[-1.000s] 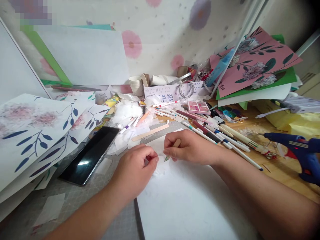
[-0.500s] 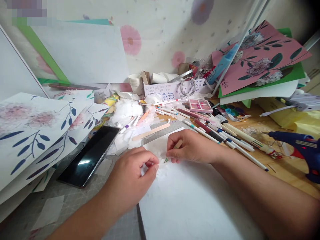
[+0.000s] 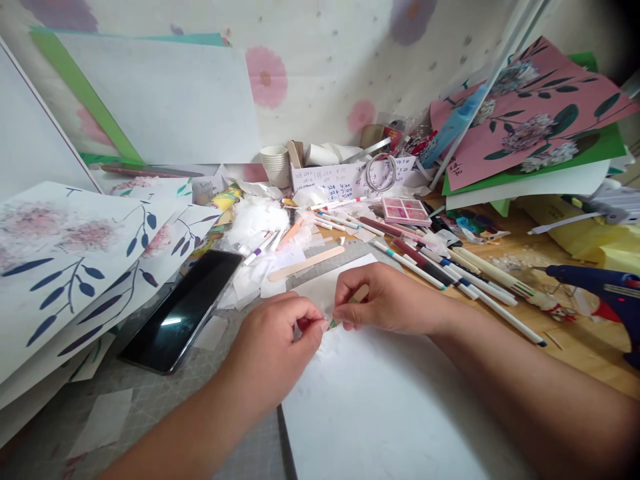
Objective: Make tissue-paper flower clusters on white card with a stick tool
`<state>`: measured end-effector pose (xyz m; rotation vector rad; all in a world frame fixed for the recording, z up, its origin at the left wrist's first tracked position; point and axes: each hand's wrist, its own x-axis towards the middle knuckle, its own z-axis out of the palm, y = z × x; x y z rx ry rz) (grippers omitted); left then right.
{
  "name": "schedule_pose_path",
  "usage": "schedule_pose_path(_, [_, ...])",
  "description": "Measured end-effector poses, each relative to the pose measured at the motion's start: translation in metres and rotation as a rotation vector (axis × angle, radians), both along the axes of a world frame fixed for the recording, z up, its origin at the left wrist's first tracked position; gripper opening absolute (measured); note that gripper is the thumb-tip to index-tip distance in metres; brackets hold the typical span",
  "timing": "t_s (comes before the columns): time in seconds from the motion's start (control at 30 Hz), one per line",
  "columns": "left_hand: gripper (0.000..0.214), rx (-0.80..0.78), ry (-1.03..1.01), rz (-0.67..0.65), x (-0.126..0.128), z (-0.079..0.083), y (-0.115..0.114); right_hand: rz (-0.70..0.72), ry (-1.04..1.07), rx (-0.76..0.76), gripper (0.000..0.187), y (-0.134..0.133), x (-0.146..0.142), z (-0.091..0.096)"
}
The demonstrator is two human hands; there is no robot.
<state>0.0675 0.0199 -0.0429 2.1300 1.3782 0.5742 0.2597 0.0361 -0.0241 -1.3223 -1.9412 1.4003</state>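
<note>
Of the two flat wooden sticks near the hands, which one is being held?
The held stick is the one in the right hand, its rounded end showing above the thumb. The other stick lies flat, farther away, untouched.

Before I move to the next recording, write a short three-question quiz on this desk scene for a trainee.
1. Which hand holds the wooden stick?
2. True or false: the phone lies at the right edge of the picture, beyond the markers.
3. What is the main colour of the glue gun? a) yellow b) dark blue c) white

Key:
1. The right hand.
2. False; the phone lies left of the left hand.
3. b) dark blue.
</note>
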Motion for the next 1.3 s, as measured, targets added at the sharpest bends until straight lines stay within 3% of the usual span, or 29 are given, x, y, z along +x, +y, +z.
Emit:
schedule_pose_path(0.2, [0.021,-0.046,0.039,-0.04,-0.002,0.008,-0.003,-0.017,0.128,-0.163,0.019,0.005,0.001,-0.007])
schedule_pose_path(0.33, [0.022,-0.029,0.075,-0.099,-0.007,0.009,-0.008,-0.03,0.154,-0.195,0.026,0.007,0.001,-0.01])
schedule_pose_path(0.6, [0.03,0.065,0.392,-0.38,-0.003,0.013,-0.026,0.018,0.246,-0.203,0.022,0.01,0.008,-0.014])
schedule_pose_path(0.7, [0.024,0.084,0.378,-0.509,-0.003,0.018,-0.033,-0.133,0.423,-0.122,0.022,0.014,0.015,-0.015])
schedule_pose_path(0.8, [0.022,0.151,0.238,-0.623,-0.007,0.022,-0.035,-0.347,0.664,-0.04,0.023,0.019,0.018,-0.017])
schedule_pose_path(0.87, [0.024,0.234,0.123,-0.545,-0.012,0.021,-0.03,-0.428,0.727,0.012,0.022,0.022,0.017,-0.018])
schedule_pose_path(0.93, [0.024,0.289,0.068,-0.372,-0.017,0.019,-0.022,-0.5,0.74,0.072,0.021,0.024,0.015,-0.02])
schedule_pose_path(1.03, [0.022,0.277,0.15,-0.231,-0.022,0.014,-0.011,-0.599,0.677,0.17,0.024,0.03,0.015,-0.021])
schedule_pose_path(1.17, [0.021,0.289,0.293,-0.297,-0.021,0.012,-0.012,-0.617,0.49,0.309,0.034,0.043,0.02,-0.014])
schedule_pose_path(1.3, [0.024,0.296,0.33,-0.389,-0.016,0.015,-0.021,-0.54,0.212,0.43,0.043,0.063,0.017,-0.002])
